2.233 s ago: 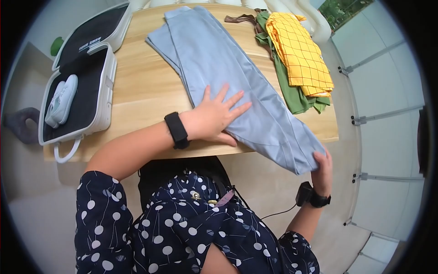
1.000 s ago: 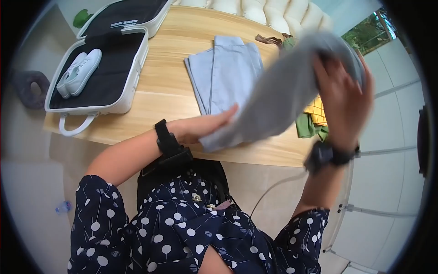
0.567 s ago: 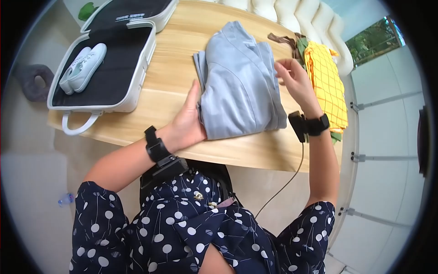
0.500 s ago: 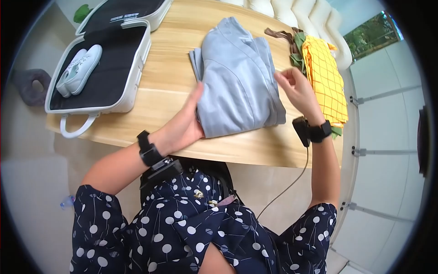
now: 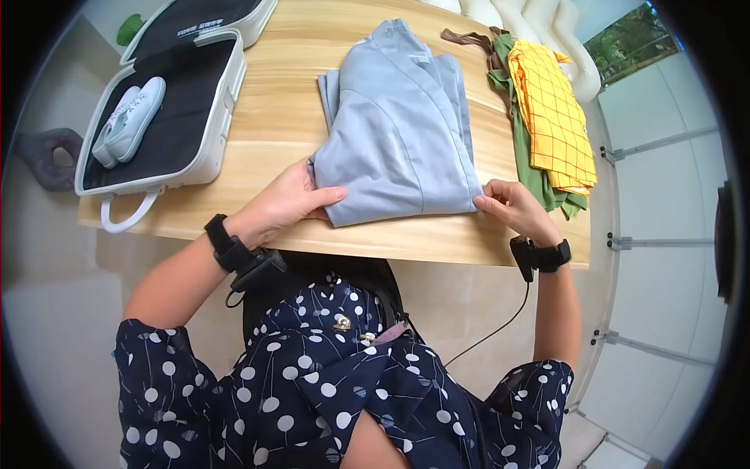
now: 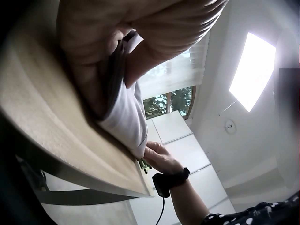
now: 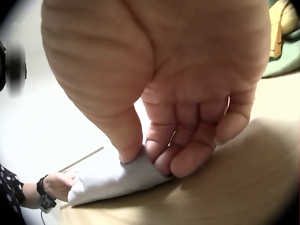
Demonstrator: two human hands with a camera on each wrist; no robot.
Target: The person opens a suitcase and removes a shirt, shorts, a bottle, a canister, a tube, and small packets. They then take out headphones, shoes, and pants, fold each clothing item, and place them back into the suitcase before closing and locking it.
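Note:
A pair of light blue-grey trousers (image 5: 398,133), folded over on itself, lies near the front edge of the wooden table (image 5: 273,117). My left hand (image 5: 285,202) grips its near left corner, thumb on top and fingers tucked under the cloth. At the near right corner my right hand (image 5: 517,209) pinches the folded edge between thumb and fingers. In the right wrist view the cloth (image 7: 117,176) runs from these fingers across to the other hand. The left wrist view shows the fold (image 6: 126,117) held close over the tabletop.
An open white suitcase (image 5: 223,117) with white sneakers (image 5: 134,121) inside stands at the left. To the right lie a folded yellow checked garment (image 5: 551,117) and green clothing (image 5: 527,160) beneath it. A brown strap (image 5: 466,37) lies behind them. A grey neck pillow (image 5: 39,160) is beyond the suitcase.
The trousers' near end was lifted and folded over onto the rest. The right hand has since come down to the near right corner, and the left hand now has its thumb on top.

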